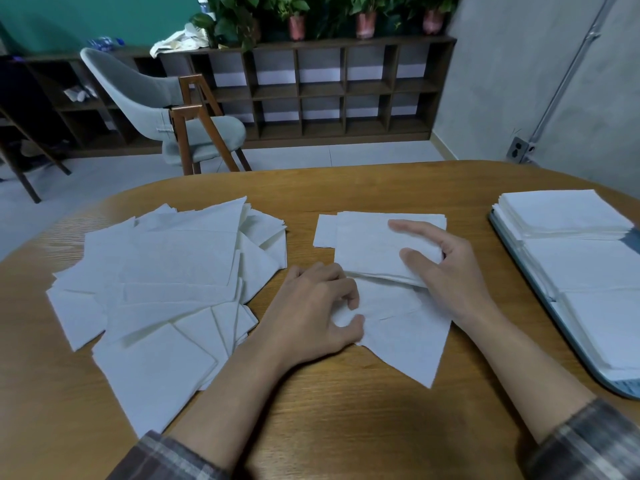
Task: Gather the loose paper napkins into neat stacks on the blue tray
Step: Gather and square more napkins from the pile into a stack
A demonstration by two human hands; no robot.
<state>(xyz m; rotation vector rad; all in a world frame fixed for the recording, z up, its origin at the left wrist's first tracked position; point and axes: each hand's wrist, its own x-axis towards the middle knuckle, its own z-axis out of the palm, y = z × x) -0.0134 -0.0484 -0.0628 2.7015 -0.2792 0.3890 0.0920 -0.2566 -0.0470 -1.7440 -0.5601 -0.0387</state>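
grey chair (pixel 166 98), cubby shelf (pixel 322 88), green wall (pixel 86 15)

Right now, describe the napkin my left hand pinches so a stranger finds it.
On the oval wooden table, look between the messy white napkin pile and the blue tray. The white paper napkin pinched by the left hand lies cornerwise, unlike the squared stack beyond.

Counter (pixel 346 427): wood, visible grain, satin sheen.
Napkins (pixel 166 271): white paper, matt, faintly embossed.
Tray (pixel 568 344): smooth blue plastic.
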